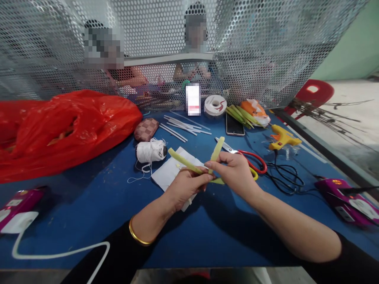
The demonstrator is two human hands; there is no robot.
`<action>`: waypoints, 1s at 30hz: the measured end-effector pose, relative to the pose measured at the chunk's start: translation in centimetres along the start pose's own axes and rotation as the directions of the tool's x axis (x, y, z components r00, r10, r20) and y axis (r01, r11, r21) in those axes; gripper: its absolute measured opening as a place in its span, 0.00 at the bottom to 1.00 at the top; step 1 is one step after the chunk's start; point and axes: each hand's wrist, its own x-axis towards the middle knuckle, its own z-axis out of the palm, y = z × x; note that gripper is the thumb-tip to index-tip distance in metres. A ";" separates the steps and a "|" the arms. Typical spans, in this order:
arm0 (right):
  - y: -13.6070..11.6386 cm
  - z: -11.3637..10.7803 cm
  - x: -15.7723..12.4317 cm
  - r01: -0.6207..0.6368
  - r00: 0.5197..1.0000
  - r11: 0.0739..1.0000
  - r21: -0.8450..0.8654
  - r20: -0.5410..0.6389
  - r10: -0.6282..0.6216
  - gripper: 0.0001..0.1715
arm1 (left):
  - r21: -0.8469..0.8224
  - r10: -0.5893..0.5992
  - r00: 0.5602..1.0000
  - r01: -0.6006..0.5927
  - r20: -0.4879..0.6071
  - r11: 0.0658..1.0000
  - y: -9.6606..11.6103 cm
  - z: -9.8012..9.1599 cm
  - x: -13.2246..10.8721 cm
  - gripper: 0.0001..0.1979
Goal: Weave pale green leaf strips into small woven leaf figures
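Observation:
Over the middle of the blue table, my left hand (188,184) is closed, pinching a pale yellow-green strip (184,160) that points up to the left. Close against it, my right hand (237,170) is closed on another upright length of yellow-green strip (217,150). The two lengths meet at my fingertips, where I cannot tell whether they are one piece. A bit of green shows below the fingers. Beneath my left hand lies a white sheet of paper (166,172) with small scraps. Scissors (260,161) with red on the handle lie just beyond my right hand, which partly covers them.
White thread (148,152), thin white sticks (183,127), a ribbon roll (215,105), green strips (241,115) and a yellow glue gun (284,138) lie around. A red plastic bag (74,130) fills the left. Purple power boxes (345,199) flank the table. People sit behind a perforated screen.

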 end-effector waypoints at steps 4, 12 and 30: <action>0.0 0.2 -0.2 -0.025 0.998 0.999 -0.036 -0.055 0.023 0.15 | 0.042 0.014 0.999 -0.016 0.037 0.999 0.0 -0.1 -0.1 0.09; 0.1 0.6 -0.4 -0.035 0.993 0.999 0.011 -0.111 0.036 0.18 | 0.131 -0.007 0.997 -0.003 0.074 0.991 -0.4 -0.6 0.0 0.11; -0.5 -2.5 1.5 0.139 0.967 0.978 -0.157 0.236 -0.099 0.20 | -0.170 -0.064 0.997 0.071 0.046 0.983 0.2 -1.0 0.1 0.14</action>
